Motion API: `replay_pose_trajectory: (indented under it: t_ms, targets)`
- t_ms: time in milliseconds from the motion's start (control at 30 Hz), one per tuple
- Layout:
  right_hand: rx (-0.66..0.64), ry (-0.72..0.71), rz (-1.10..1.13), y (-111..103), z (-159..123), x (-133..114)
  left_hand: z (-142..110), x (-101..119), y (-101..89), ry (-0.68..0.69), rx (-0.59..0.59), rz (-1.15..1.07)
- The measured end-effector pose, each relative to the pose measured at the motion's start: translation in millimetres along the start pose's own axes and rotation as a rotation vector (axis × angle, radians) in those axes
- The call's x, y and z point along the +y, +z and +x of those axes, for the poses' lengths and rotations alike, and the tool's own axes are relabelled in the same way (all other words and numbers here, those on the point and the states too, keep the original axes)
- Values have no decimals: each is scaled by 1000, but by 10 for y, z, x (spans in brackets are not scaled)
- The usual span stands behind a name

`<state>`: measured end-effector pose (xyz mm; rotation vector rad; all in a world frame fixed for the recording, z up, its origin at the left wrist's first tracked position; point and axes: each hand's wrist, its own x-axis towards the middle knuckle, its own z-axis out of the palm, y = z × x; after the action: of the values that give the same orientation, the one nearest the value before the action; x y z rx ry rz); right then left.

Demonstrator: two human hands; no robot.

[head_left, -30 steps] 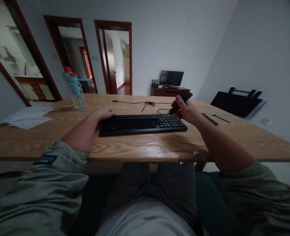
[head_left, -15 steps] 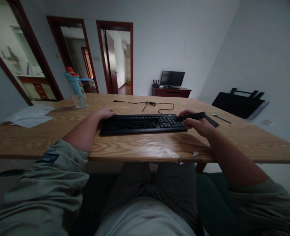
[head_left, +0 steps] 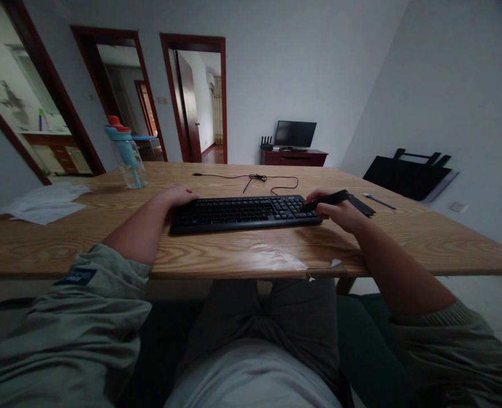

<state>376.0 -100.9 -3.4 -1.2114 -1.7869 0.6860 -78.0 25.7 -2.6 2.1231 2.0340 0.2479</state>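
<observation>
A black keyboard (head_left: 242, 212) lies across the middle of a wooden table (head_left: 233, 249). My left hand (head_left: 178, 196) rests on the keyboard's left end, fingers curled over its edge. At the keyboard's right end, my right hand (head_left: 340, 212) is closed round a slim black tool (head_left: 325, 200), which lies nearly level with its tip over the number keys. The keyboard's thin black cable (head_left: 254, 179) trails away behind it.
A clear water bottle (head_left: 125, 152) with a blue and orange lid stands at the far left. White paper (head_left: 44, 204) lies at the left edge. A flat black strip (head_left: 361, 205) and a small blue-tipped item (head_left: 379, 201) lie right of the keyboard. Doorways and a TV stand are behind.
My right hand has come down from above the keyboard's far right corner to its right end, and the black tool has swung from pointing up to lying nearly level. My left hand has stayed put.
</observation>
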Motion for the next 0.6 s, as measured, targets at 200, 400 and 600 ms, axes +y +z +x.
replay_pose_trajectory:
  t_ms: [200,400,600]
  targets:
    - [-39,126,168,4,164,100,-5,-7,-3,5,1,-32]
    - [-90,129,131,-61,174,73,-16,1,3,6,-9,-42]
    - [-98,13,-47,-41,122,-66,-9,11,-4,10,-10,22]
